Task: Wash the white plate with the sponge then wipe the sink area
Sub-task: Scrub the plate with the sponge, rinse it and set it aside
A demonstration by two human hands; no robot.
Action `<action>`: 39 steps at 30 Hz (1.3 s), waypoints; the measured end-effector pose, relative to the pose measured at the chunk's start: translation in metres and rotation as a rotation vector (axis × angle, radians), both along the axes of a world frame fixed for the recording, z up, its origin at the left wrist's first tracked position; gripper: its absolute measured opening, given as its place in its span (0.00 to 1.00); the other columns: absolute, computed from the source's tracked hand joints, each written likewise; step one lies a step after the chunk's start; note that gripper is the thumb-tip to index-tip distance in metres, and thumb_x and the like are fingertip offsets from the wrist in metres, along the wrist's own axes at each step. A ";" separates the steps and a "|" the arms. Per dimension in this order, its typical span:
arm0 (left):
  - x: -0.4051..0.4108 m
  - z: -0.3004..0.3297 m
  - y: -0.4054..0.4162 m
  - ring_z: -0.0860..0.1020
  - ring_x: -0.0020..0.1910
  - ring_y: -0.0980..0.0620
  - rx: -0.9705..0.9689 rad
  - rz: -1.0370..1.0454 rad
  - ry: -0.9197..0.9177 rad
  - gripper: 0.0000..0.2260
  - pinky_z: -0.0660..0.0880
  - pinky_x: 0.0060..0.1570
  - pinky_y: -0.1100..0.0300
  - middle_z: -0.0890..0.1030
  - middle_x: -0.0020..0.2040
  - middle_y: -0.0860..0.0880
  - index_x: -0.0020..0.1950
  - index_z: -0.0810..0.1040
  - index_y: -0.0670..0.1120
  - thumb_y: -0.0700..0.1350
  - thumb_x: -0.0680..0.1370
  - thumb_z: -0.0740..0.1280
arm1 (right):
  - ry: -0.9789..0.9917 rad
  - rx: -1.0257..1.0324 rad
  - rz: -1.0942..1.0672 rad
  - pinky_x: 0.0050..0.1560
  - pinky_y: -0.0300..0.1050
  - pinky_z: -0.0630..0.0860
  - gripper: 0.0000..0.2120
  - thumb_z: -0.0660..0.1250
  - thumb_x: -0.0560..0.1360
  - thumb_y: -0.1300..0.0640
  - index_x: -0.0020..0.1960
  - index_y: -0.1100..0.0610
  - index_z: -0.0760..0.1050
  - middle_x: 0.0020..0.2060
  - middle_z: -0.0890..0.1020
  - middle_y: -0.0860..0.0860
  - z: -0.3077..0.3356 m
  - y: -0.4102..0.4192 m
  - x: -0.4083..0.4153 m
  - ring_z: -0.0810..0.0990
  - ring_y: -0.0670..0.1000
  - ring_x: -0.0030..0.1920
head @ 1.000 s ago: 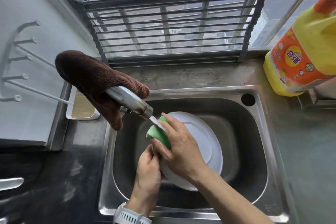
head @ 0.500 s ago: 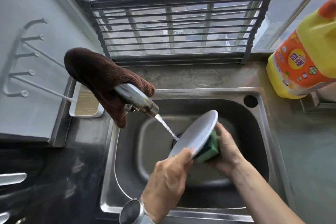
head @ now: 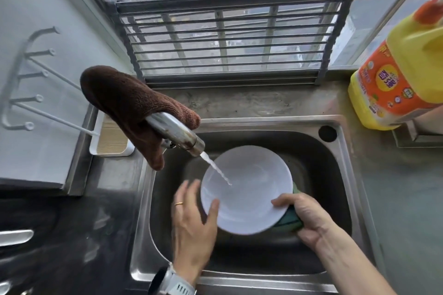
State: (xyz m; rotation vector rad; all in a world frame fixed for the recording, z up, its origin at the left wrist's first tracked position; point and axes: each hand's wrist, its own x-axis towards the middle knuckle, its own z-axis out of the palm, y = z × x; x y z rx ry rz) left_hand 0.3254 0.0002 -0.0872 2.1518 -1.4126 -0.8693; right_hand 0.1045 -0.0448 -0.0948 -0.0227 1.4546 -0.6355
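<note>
The white plate [head: 247,189] is held face-up over the steel sink [head: 335,165], under a thin stream of water from the tap [head: 177,133]. My left hand [head: 191,220] grips the plate's left rim, thumb on top and fingers beneath. My right hand [head: 304,218] grips the right rim together with the green sponge [head: 290,223], which is pressed under the plate and mostly hidden by it.
A brown cloth [head: 134,108] hangs over the tap. A yellow detergent bottle [head: 395,74] stands on the counter at the right. A white soap tray [head: 111,141] sits left of the sink, below a wall hook rack [head: 28,79]. A metal rack [head: 227,38] leans against the window.
The plate has turned from steeply tilted to nearly flat with its face up, and water now falls on it. The sponge has slid under the plate's right edge.
</note>
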 end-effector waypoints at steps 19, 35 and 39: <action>-0.009 -0.006 -0.022 0.80 0.37 0.38 0.034 0.414 0.169 0.27 0.72 0.35 0.52 0.82 0.33 0.41 0.34 0.77 0.40 0.59 0.82 0.59 | 0.866 -0.874 1.050 0.63 0.53 0.68 0.27 0.51 0.72 0.43 0.66 0.55 0.65 0.58 0.68 0.54 -0.005 -0.002 0.100 0.66 0.56 0.57; -0.019 0.009 -0.016 0.80 0.43 0.41 0.146 0.583 0.273 0.29 0.76 0.49 0.51 0.84 0.42 0.41 0.41 0.82 0.42 0.61 0.83 0.51 | 0.859 -1.094 0.967 0.62 0.49 0.66 0.20 0.69 0.75 0.53 0.65 0.54 0.71 0.60 0.74 0.49 -0.043 -0.034 0.097 0.69 0.54 0.57; -0.010 0.011 -0.023 0.82 0.47 0.43 0.129 0.577 0.265 0.32 0.80 0.54 0.48 0.85 0.47 0.43 0.51 0.83 0.43 0.65 0.82 0.49 | 1.003 -0.927 1.003 0.64 0.53 0.67 0.21 0.63 0.77 0.49 0.68 0.54 0.68 0.62 0.76 0.53 -0.053 -0.008 0.064 0.73 0.60 0.58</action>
